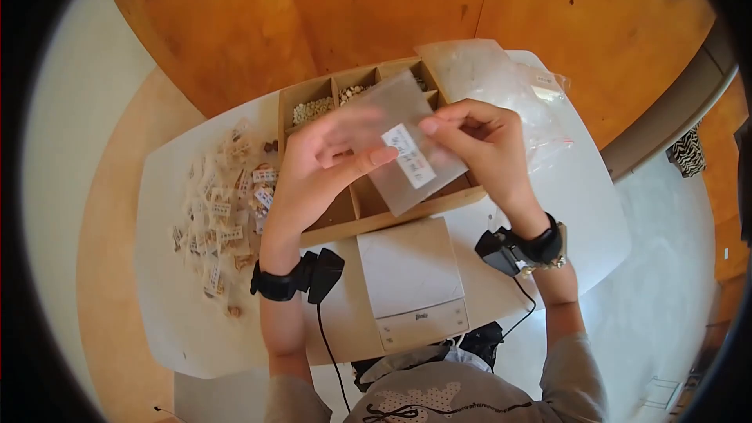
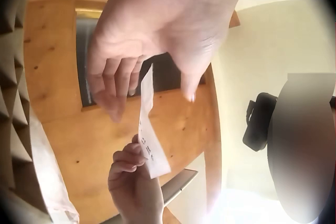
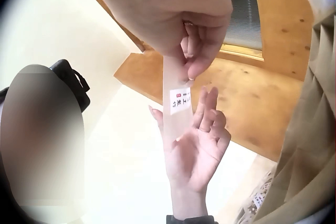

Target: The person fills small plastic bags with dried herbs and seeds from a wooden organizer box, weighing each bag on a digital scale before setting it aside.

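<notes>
**A:** Clear plastic bag [image 1: 403,141] with a white printed label [image 1: 409,155], held up above the wooden divided tray [image 1: 392,215] on the bench [image 1: 172,298]. Who has it?

**B:** Both hands. The right hand [image 1: 486,145] pinches its upper edge between thumb and curled fingers [image 3: 202,50]; the right wrist view shows that clamp plainly. The left hand [image 1: 321,168] lies against the bag's other side, thumb laid across the front, fingers [image 2: 118,85] loosely bent and slightly apart, more steadying than gripping.

**A:** How would it handle?

**B:** By its look, very light, thin and limp. It bends under its own weight in the left wrist view, and the film is likely slick. I'd judge the edge or a corner the place to take hold, with a pinch; a grasp at the middle would only crumple it.

**A:** What lies around it?

**B:** Pale beans [image 1: 313,110] in the tray's far compartments, a scale [image 1: 411,278] just in front of the tray, a heap of small labelled packets [image 1: 223,204] to the left, and more clear bags [image 1: 501,82] on the right.
</notes>
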A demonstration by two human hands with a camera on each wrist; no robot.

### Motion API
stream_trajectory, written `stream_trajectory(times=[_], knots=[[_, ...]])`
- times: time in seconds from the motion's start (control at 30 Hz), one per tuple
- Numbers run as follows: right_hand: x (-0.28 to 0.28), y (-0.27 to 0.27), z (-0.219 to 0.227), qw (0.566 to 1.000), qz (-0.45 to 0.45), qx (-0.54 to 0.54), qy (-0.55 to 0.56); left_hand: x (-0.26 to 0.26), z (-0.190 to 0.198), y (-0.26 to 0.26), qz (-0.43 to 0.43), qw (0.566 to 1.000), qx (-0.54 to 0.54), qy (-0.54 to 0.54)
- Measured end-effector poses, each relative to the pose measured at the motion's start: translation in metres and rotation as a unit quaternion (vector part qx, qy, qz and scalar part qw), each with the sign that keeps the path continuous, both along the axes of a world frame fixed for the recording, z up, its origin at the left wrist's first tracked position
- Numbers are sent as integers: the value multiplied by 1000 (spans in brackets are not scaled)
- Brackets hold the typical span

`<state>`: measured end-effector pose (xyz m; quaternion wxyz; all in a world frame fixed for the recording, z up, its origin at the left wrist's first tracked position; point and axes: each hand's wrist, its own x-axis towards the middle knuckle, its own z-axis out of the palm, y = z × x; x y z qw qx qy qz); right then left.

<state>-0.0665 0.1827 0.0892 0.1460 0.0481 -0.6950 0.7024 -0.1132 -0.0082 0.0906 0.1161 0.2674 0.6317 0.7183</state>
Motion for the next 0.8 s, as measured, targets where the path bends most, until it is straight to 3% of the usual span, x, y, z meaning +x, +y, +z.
stream_trajectory(times=[0.03, 0.1, 0.13, 0.23, 0.27, 0.37, 0.47, 0.53, 0.6, 0.67, 0.7, 0.8], knots=[[-8, -8, -1, 999, -14, -7, 35, -3, -1, -4, 16, 998, -55, 38], [-20, -21, -6, 994, -42, -24, 99, -11, -1, -18, 73, 995, -59, 30], [-22, -22, 0, 995, -27, -79, 60, -14, 4, -24, 119, 991, -48, 23], [-31, 0, 12, 994, 41, -32, -94, -29, 4, -51, 204, 979, 14, 1], [-33, -3, 16, 991, 9, 32, -128, -33, 2, -59, 223, 974, 40, -7], [-50, 4, -15, 996, 36, 69, 34, -38, 6, -77, 225, 973, 55, -3], [-54, 5, -15, 987, 43, 124, 89, -43, 3, -80, 239, 970, 45, -12], [-50, 4, -7, 988, 124, -87, 10, -45, 1, -78, 252, 966, 50, -21], [-50, 5, -5, 941, 192, -274, -48, -43, -2, -72, 269, 961, 60, -30], [-53, 8, -7, 864, 248, -431, -83, -47, -6, -61, 293, 942, 166, -5], [-55, 6, -11, 874, 228, -421, -84, -47, -7, -55, 305, 927, 217, 8], [-60, -15, -37, 898, 213, -373, -95, -18, -7, -18, 317, 934, 145, 73]])
